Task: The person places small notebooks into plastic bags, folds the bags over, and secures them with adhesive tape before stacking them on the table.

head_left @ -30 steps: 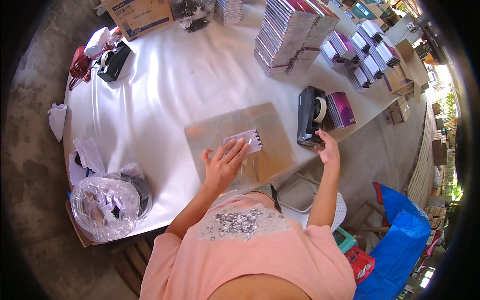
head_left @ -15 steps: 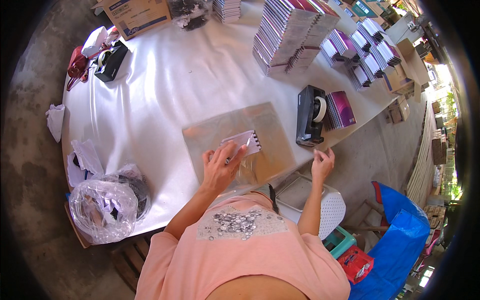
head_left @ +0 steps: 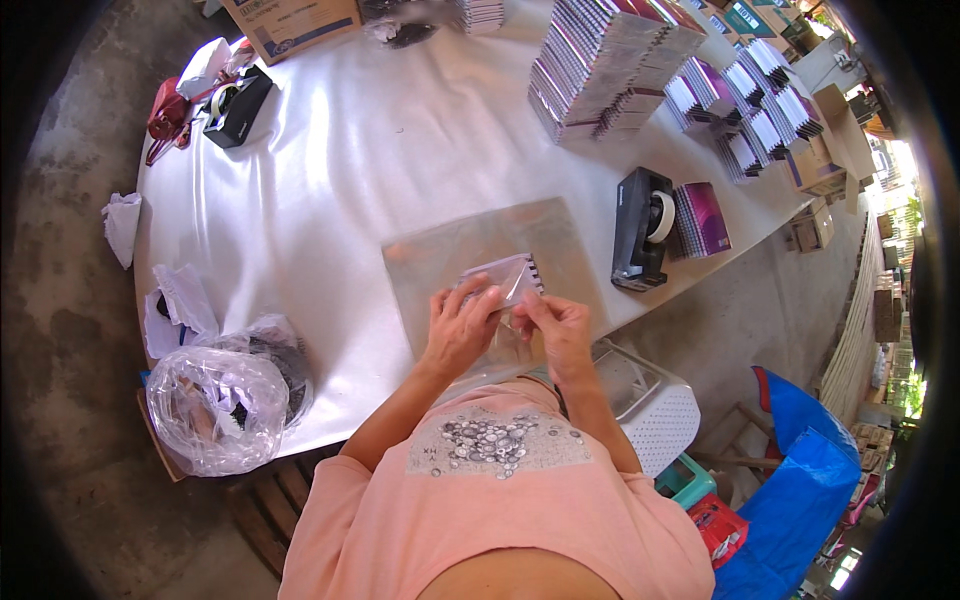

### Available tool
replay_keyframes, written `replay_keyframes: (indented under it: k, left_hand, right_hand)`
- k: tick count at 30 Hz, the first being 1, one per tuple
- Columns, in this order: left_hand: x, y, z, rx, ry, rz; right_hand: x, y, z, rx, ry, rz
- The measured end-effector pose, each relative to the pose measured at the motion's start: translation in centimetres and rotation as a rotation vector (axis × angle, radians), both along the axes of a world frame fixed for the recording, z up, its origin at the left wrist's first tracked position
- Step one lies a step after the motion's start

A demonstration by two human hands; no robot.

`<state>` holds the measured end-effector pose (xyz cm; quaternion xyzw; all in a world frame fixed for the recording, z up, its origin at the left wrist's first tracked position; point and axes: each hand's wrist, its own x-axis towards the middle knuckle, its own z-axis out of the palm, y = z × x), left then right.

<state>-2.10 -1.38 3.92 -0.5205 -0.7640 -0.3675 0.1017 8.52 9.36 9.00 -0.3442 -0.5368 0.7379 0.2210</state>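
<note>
A small spiral notebook [head_left: 512,272] with a pale cover and dark binding at its right end lies under clear film on a stack of transparent plastic sheets [head_left: 430,265]. My left hand [head_left: 465,325] rests over the notebook's near left part, its fingers laid on the film and pressing it down. At the near right corner, my right hand [head_left: 560,330] has thumb and fingers pinched together close to the film. What sits in that pinch is too small to make out. A black tape dispenser [head_left: 635,235] stands right of the sheets, next to purple spiral notebooks [head_left: 703,220].
A tall stack of notebooks [head_left: 600,75] stands at the back, with more piles [head_left: 760,100] to its right. Another tape dispenser [head_left: 238,108] and a cardboard box [head_left: 295,25] are at the far left. A clear plastic bag [head_left: 215,410] sits at the near left table corner.
My right hand has come left from beside the tape dispenser to the notebook's near right corner. My left hand stays on the notebook. The whole view has shifted slightly.
</note>
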Motion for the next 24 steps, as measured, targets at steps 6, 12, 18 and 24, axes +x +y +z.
replay_keyframes:
  k: [6, 12, 18, 24]
  left_hand:
    - [-0.5, -0.2, -0.6, -0.062, 0.071, -0.063]
    - [-0.5, 0.4, 1.3, -0.118, -0.005, -0.032]
    - [-2.0, 0.6, 5.2, -0.331, -0.126, -0.161]
    - [-0.3, 4.2, 6.6, -0.529, -0.049, -0.046]
  right_hand:
    - [-1.0, -0.8, -3.1, -0.17, -0.093, -0.017]
    - [-0.9, -0.4, -2.8, -0.072, -0.21, -0.022]
    - [0.2, 0.7, -10.0, 0.446, -0.339, -0.048]
    - [0.2, 0.6, -17.4, 0.759, -0.505, 0.198]
